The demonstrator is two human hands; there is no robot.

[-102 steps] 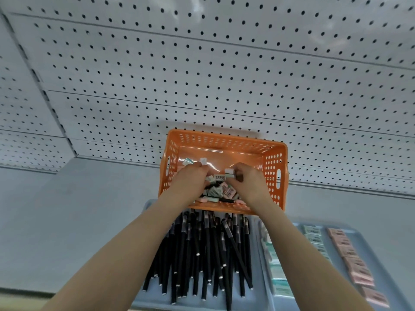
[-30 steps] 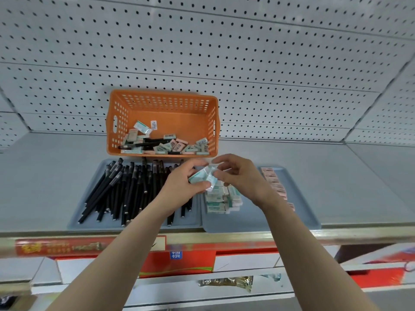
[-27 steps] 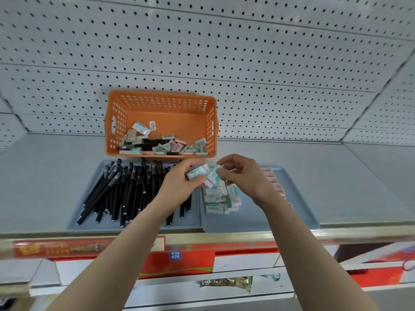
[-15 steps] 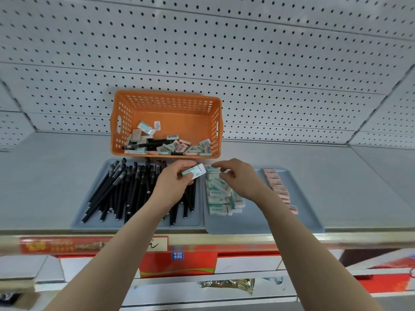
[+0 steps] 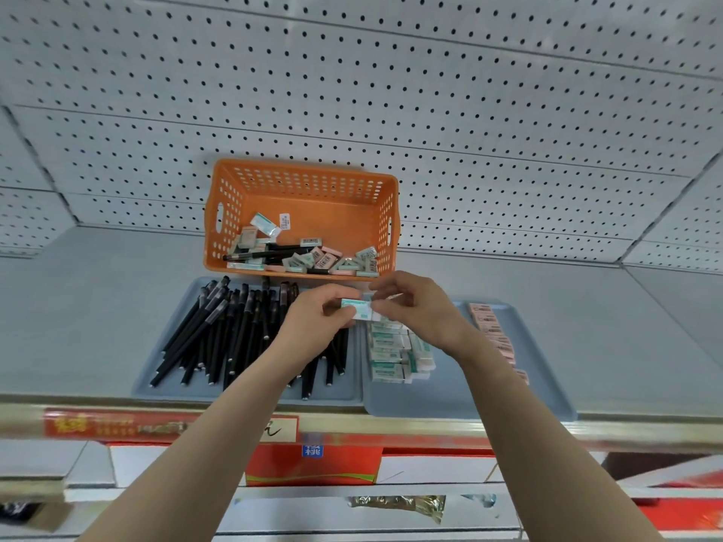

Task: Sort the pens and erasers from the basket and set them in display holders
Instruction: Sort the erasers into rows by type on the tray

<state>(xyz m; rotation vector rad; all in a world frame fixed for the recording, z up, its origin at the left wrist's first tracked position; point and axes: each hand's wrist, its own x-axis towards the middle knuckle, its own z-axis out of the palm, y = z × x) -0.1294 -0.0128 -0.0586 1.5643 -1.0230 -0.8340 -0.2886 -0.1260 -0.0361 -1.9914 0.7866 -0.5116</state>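
An orange basket (image 5: 229, 213) stands at the back of the shelf with several erasers and a black pen (image 5: 266, 253) in it. In front, a grey tray (image 5: 164, 369) holds several black pens (image 5: 219, 330). A second grey tray (image 5: 461, 397) carries a stack of green-white erasers (image 5: 395, 350) and a row of pink erasers (image 5: 495, 334). My left hand (image 5: 313, 326) and my right hand (image 5: 422, 311) together pinch a green-white eraser (image 5: 358, 309) just above the gap between the trays.
White pegboard (image 5: 391, 91) backs the grey shelf (image 5: 78, 307). A metal rail with a red price strip (image 5: 117, 424) runs along the shelf's front edge. Red and white boxes (image 5: 313, 463) sit on the level below.
Both hands left the basket and came forward over the trays with erasers. In the last half second my right hand came off the stack and met my left hand on one eraser.
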